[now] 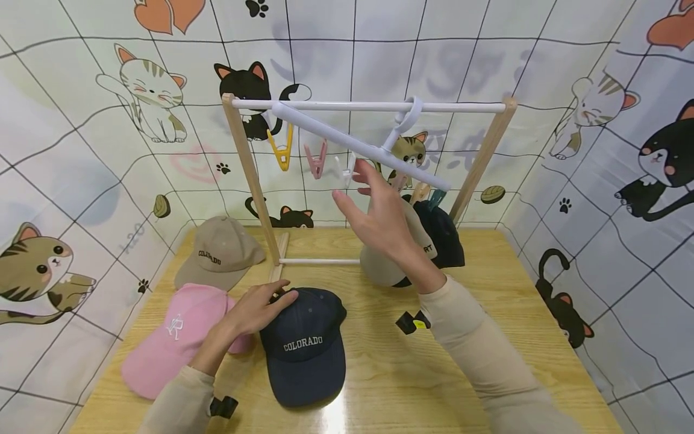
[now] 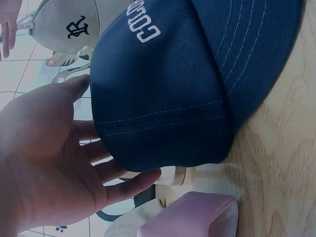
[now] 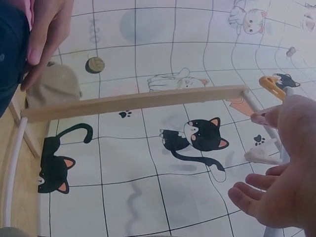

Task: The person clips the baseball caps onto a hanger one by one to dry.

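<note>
Fingers loose, my left hand (image 1: 260, 308) touches the back of a navy cap (image 1: 305, 355) on the near table (image 1: 396, 386), brim toward me, long axis running near to far; my right hand (image 1: 384, 220), thumb and fingers parted, hangs beside a white clip (image 1: 347, 173), contact unclear. Only the left wrist view shows a pale cap's (image 2: 64, 24) dark monogram (image 2: 77, 27).

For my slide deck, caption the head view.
Left grip touching a navy COLORADO cap, right grip raised near a whitish clip.
</note>
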